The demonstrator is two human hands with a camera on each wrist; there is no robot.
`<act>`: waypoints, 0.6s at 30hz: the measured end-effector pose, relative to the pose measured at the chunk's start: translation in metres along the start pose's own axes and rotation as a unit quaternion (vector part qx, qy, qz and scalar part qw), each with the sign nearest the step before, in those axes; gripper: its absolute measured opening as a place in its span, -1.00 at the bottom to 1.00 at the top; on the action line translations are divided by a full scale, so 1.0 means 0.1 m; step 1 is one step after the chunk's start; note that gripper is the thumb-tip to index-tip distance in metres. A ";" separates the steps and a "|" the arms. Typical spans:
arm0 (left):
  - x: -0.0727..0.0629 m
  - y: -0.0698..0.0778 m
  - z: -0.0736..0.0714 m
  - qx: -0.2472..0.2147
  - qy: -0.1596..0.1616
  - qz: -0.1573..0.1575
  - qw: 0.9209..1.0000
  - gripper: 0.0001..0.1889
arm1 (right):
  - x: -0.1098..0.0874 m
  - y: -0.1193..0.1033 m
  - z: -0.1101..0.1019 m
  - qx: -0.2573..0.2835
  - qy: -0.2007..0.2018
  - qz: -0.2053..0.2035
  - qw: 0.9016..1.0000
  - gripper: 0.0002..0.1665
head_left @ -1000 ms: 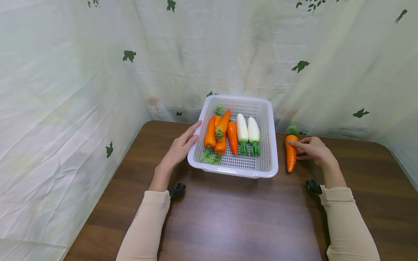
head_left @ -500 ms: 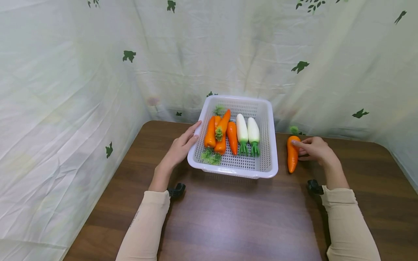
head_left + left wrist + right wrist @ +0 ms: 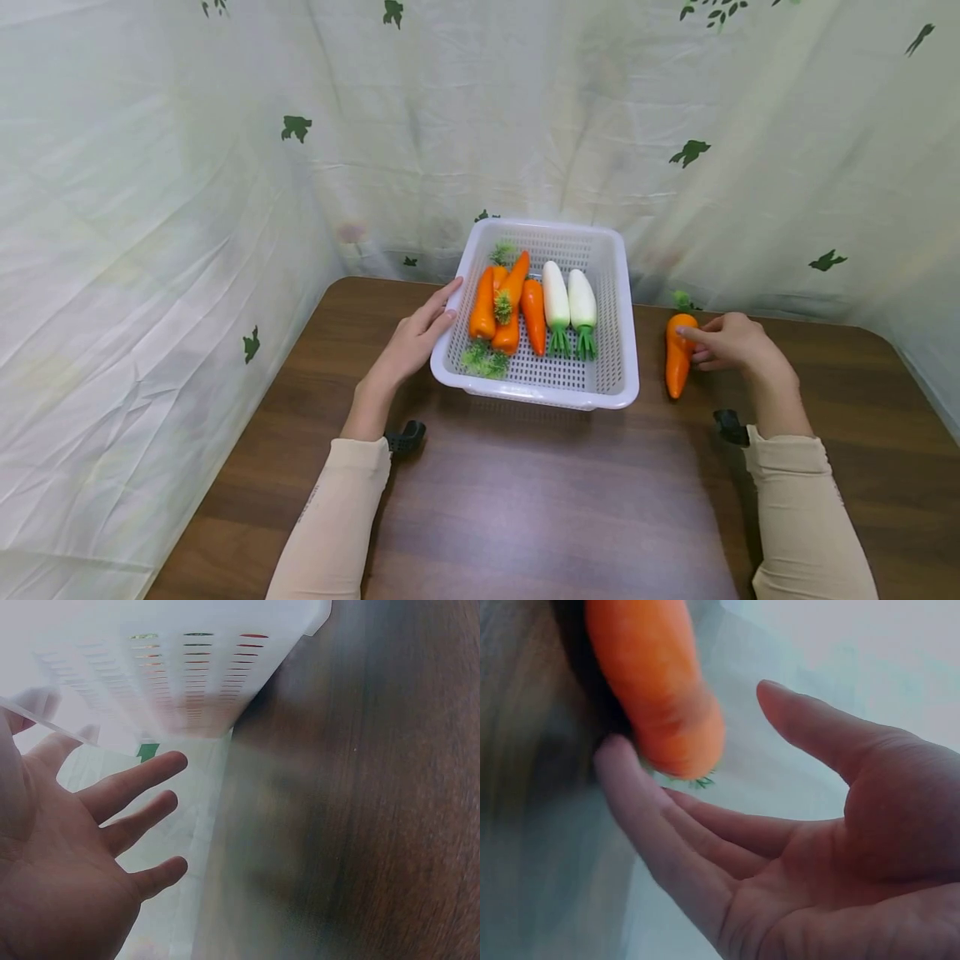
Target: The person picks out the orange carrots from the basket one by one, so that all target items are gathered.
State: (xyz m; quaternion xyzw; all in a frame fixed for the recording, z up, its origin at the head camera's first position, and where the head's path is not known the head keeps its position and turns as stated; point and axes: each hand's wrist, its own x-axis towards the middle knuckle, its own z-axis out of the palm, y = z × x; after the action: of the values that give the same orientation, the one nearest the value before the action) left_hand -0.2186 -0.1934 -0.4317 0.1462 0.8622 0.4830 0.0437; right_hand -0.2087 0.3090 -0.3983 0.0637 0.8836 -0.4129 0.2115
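A white perforated basket (image 3: 517,392) holds several orange carrots (image 3: 534,317) and two white radishes (image 3: 556,296) with green tops. At its left rim rests my left hand (image 3: 411,337), thumb and index finger at the edge. In the left wrist view the other fingers (image 3: 142,780) spread straight beneath the rim. Right of the basket, a single carrot (image 3: 678,357) with a leafy top lies on the table. My right hand (image 3: 731,343) is beside it, thumb over its upper end in the head view. The right wrist view shows the thumb (image 3: 802,720) apart from the carrot, fingertips at its underside.
The brown wooden table (image 3: 555,500) reaches back to a pale curtain (image 3: 480,125) with green leaf prints. Black wrist cameras are strapped at both wrists. Loose green leafy tops (image 3: 483,360) lie in the basket's front left corner.
My right hand and the carrot beside it have shifted slightly to the right, farther from the basket. The left hand and the basket have stayed in place.
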 end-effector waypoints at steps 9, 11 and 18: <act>0.00 0.04 -0.01 0.002 -0.004 0.008 1.000 -0.42 | -0.16 -0.11 -0.10 -0.086 0.047 -0.029 0.995 0.11; -0.01 0.04 -0.01 0.001 -0.005 0.007 1.000 -0.42 | -0.17 -0.16 -0.10 -0.051 0.047 -0.043 0.997 0.14; 0.01 -0.02 0.00 -0.001 -0.004 0.010 1.000 -0.42 | -0.18 -0.31 -0.05 0.116 0.006 -0.129 0.985 -0.05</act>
State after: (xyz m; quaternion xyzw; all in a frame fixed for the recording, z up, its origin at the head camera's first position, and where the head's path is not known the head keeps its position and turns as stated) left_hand -0.2203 -0.1937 -0.4335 0.1571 0.8598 0.4841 0.0426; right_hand -0.2029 0.2937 -0.3666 -0.0241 0.8320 -0.5356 0.1425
